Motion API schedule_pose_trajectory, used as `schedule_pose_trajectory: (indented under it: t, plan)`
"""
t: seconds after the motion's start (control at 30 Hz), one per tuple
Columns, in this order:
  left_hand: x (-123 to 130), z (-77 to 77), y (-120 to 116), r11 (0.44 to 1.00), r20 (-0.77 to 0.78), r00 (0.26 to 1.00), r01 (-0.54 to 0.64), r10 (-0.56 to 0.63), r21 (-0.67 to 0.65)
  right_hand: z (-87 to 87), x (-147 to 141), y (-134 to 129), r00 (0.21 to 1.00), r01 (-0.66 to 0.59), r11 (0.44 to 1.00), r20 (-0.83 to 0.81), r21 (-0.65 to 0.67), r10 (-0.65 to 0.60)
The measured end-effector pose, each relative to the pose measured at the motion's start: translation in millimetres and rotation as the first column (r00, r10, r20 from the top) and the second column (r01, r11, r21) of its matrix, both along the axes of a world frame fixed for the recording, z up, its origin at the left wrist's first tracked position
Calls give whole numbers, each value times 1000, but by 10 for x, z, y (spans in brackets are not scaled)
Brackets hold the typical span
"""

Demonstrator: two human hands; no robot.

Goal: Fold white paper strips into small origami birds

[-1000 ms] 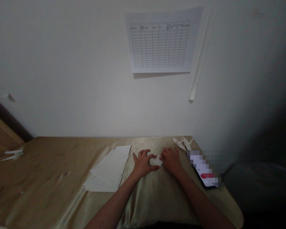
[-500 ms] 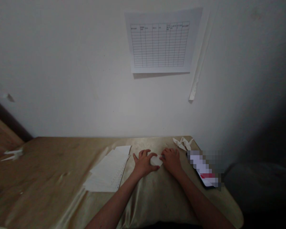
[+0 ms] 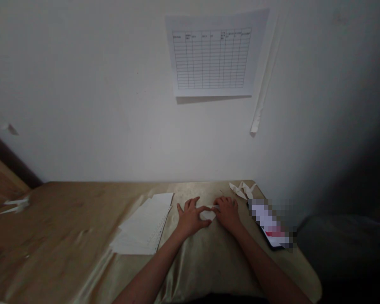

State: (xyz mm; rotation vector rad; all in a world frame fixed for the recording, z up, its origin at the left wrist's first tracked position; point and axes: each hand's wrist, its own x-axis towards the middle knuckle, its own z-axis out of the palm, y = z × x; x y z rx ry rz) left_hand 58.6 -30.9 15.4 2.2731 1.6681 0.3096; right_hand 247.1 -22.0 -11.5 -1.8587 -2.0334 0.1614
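Between my hands a small piece of white paper (image 3: 208, 215), seemingly folded, lies on the cloth-covered table. My left hand (image 3: 190, 218) holds its left side, thumb at the near edge and index finger across the top, with the other fingers spread. My right hand (image 3: 227, 212) has curled fingers pressed on the paper's right end, which they partly cover. Left of my left hand lies a fanned stack of white sheets (image 3: 142, 228), some with punched holes along the edge.
A phone (image 3: 269, 226), its screen blurred out, lies right of my right hand. Folded white paper (image 3: 242, 190) sits near the back right corner. A printed table sheet (image 3: 213, 59) hangs on the wall behind. Paper scraps (image 3: 17, 205) lie at the far left.
My left index finger has shifted slightly right across the top of the paper, closer to my right fingertips. Both hands otherwise stay in place.
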Motion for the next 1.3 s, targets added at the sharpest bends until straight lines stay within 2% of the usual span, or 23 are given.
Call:
schedule_pose_trajectory:
  t: [0.17, 0.4, 0.47, 1.07, 1.3]
  plan:
    - [2, -15, 11, 1000, -17, 1000, -6, 6, -13, -11, 41, -19, 1000, -8, 1000, -17, 3, 8]
    - [-5, -41, 34, 1000, -43, 999, -12, 11, -18, 88, 220, -93, 979, -164, 986, -122, -19, 161]
    - [-6, -42, 35, 1000, -44, 999, -12, 11, -22, 112, 239, -110, 977, -174, 984, -126, -24, 170]
    - [8, -7, 13, 1000, -23, 1000, -21, 21, -23, 63, 136, -130, 988, -153, 988, -12, 4, 153]
    - [10, -12, 12, 999, -25, 999, -30, 29, -34, 66, 157, -142, 986, -167, 986, -24, 8, 167]
